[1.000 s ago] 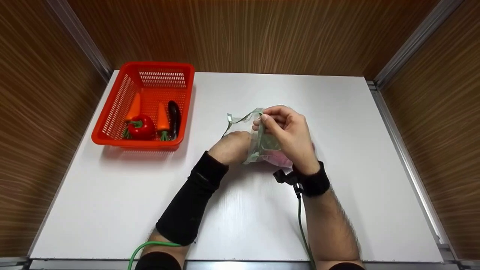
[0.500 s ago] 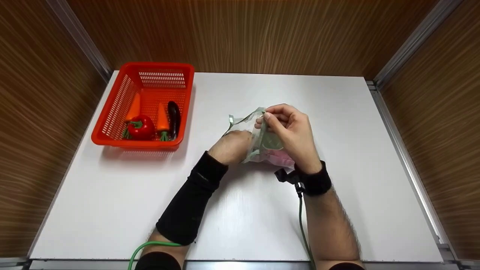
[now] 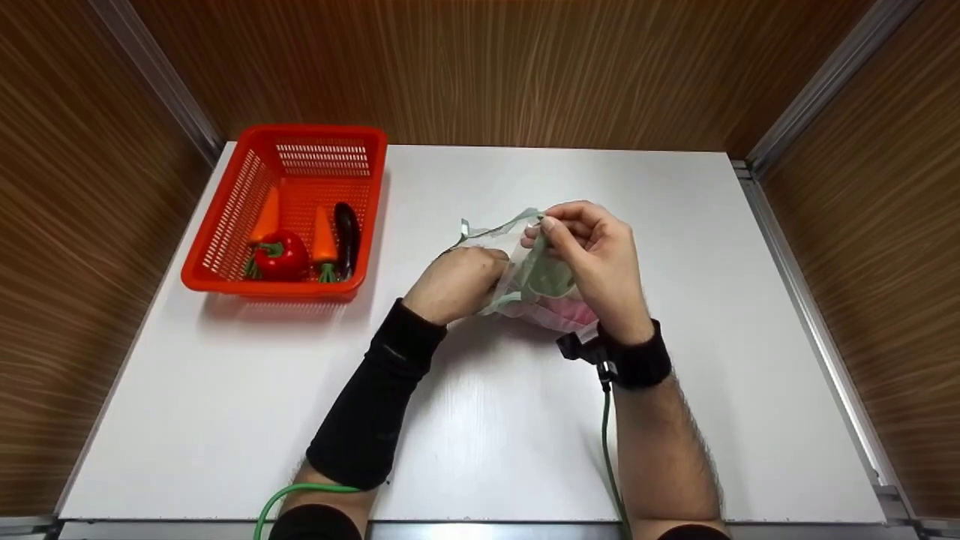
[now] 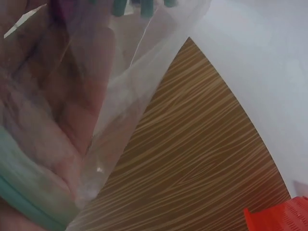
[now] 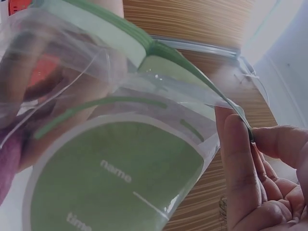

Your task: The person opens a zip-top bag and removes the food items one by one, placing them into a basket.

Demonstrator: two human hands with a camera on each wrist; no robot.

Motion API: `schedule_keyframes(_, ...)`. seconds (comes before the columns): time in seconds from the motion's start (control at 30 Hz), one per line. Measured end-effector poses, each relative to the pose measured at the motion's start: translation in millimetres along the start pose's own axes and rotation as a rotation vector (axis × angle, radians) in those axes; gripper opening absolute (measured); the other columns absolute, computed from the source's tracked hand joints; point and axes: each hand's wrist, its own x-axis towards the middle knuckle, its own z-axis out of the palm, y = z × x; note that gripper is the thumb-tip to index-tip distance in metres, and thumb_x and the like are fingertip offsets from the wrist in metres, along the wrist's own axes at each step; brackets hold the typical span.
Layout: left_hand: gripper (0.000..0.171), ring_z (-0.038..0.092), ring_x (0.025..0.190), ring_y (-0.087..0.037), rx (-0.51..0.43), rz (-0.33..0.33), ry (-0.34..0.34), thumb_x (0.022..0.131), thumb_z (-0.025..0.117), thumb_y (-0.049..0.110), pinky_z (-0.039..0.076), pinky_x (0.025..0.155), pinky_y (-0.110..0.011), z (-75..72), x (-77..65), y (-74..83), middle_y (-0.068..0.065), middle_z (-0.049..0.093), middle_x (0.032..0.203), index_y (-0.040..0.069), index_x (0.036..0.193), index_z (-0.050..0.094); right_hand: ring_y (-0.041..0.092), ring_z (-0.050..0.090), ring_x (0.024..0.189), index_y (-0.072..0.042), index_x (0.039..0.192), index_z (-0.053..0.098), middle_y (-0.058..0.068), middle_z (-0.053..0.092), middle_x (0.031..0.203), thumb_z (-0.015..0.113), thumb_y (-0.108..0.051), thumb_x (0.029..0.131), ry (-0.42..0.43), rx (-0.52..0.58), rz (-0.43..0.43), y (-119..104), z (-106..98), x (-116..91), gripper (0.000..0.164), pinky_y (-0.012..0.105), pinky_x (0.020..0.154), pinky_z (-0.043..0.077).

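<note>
A clear zip bag (image 3: pixel 517 266) with a green seal and a green printed label (image 5: pixel 120 178) reading "name" and "time" lies between my hands. Something pink (image 3: pixel 566 309) shows through its lower right part. My left hand (image 3: pixel 461 281) reaches into the mouth, with its fingers behind the plastic. In the left wrist view the fingers (image 4: pixel 77 91) blur through the film, near a dark purple patch; whether they hold it I cannot tell. My right hand (image 3: pixel 600 259) pinches the bag's upper rim between thumb and index finger, keeping the mouth apart.
At the left of the white table (image 3: pixel 255 405) stands a red basket (image 3: pixel 330 139). Two carrots (image 3: pixel 324 236), a red bell pepper (image 3: pixel 282 256) and an eggplant (image 3: pixel 347 240) lie in it. Wood-grain panels (image 3: pixel 480 75) border the table. Cables (image 3: pixel 607 442) trail from both arms.
My left hand has drawn back slightly up and left, so more of it shows outside the bag. My right hand has shifted up and right, with the bag's rim following it.
</note>
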Motion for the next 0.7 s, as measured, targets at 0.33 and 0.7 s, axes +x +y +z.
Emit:
schedule_keyframes(0.33,0.015,0.086,0.110,-0.025,-0.111,0.051,0.044,0.111,0.084,0.018,0.071,0.097,-0.044,-20.4,-7.3,-10.1,-0.006,0.090,0.119,0.011,0.122,0.090,0.015,0.090,0.093,0.005,0.118,0.078,0.004,0.090,0.100,0.072,-0.001,0.113,0.062,-0.001,-0.003,-0.5,-11.2,2.5,0.009,0.029,0.084,0.074)
schedule_keyframes(0.7,0.024,0.086,0.120,-0.024,-0.220,0.064,0.088,0.111,0.084,0.019,0.070,0.108,-0.042,-32.7,-15.6,-20.9,-0.006,0.090,0.127,0.010,0.132,0.089,0.017,0.090,0.093,0.001,0.117,0.079,0.005,0.091,0.099,0.074,-0.003,0.113,0.099,0.003,-0.008,-1.9,-20.2,4.8,0.007,0.030,0.084,0.074)
